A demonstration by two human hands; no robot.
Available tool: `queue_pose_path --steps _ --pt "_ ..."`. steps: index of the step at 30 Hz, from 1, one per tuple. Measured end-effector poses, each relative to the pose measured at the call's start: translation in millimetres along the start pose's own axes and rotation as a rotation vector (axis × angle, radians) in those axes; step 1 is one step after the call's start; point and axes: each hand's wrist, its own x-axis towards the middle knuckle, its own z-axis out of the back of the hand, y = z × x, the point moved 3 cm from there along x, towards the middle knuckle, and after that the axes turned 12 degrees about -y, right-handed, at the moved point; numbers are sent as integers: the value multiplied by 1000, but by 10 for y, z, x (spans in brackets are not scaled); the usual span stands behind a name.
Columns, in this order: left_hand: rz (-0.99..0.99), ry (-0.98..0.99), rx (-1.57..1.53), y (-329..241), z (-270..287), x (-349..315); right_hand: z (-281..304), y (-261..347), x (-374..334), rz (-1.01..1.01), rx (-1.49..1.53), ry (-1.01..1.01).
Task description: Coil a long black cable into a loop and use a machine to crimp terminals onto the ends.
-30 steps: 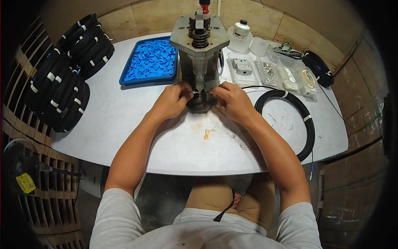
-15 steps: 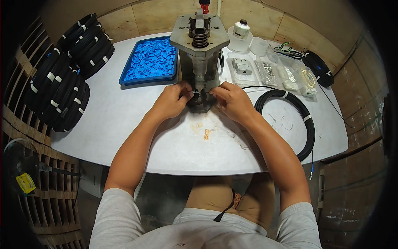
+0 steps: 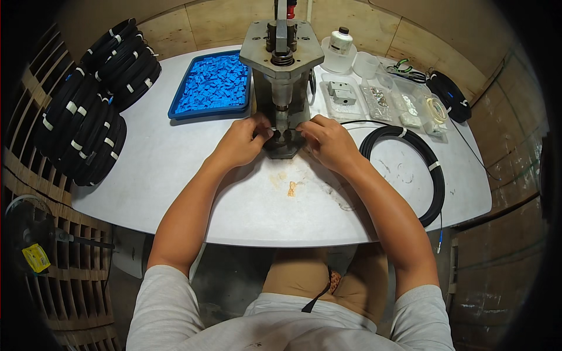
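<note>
A grey metal hand press (image 3: 282, 70) stands at the middle back of the white table (image 3: 175, 169). My left hand (image 3: 241, 142) and my right hand (image 3: 325, 139) are at its base, one on each side, fingertips pinched on a small dark part under the ram. The part itself is mostly hidden by my fingers. A thin black cable runs from my right hand to a coil of black cable (image 3: 413, 164) lying flat on the table to the right.
A blue tray (image 3: 212, 86) of small blue pieces sits back left. Stacked black cable coils (image 3: 88, 111) crowd the table's left edge. Clear plastic boxes (image 3: 386, 99) of small parts, a white bottle (image 3: 339, 44) and another cable bundle (image 3: 448, 96) stand back right.
</note>
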Motion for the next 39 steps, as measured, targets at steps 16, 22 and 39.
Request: queue_pose_path --steps 16,22,39 --pt "-19 -1 -5 -7 5 -2 -10 -20 -6 23 -25 -34" --pt "-2 15 8 6 7 1 -10 -15 0 8 -28 -28" --pt "-24 14 12 10 7 6 -3 -10 6 4 -15 -22"
